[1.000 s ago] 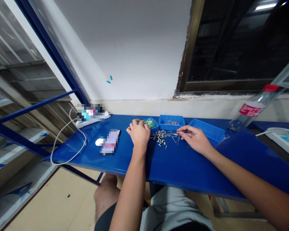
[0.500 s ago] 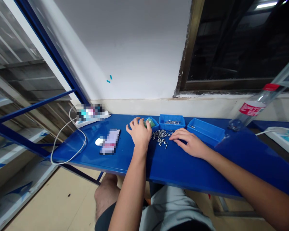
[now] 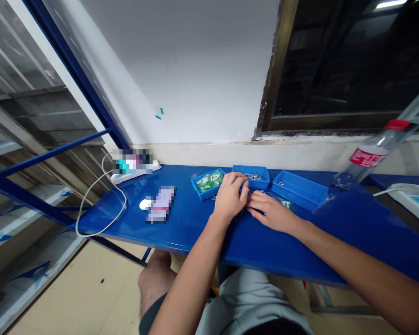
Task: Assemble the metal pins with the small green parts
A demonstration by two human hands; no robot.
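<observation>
My left hand [image 3: 232,195]: fingers bent over the metal pins [image 3: 260,191]; I cannot tell if it grasps any.
My right hand [image 3: 270,209]: just beside, fingertips hidden; its grasp also I cannot tell.
Pins: on the worktop [image 3: 192,221], before the middle tray [image 3: 260,184], mostly covered by my hands.
Green piece [image 3: 287,204]: beyond my right hand, partly hidden, hard to make out.
Trays: middle one near the back edge, its near-left corner covered; left tray [image 3: 209,194] holds green packets [image 3: 209,180].
Left part of worktop: a pixelated flat object [image 3: 160,207].
</observation>
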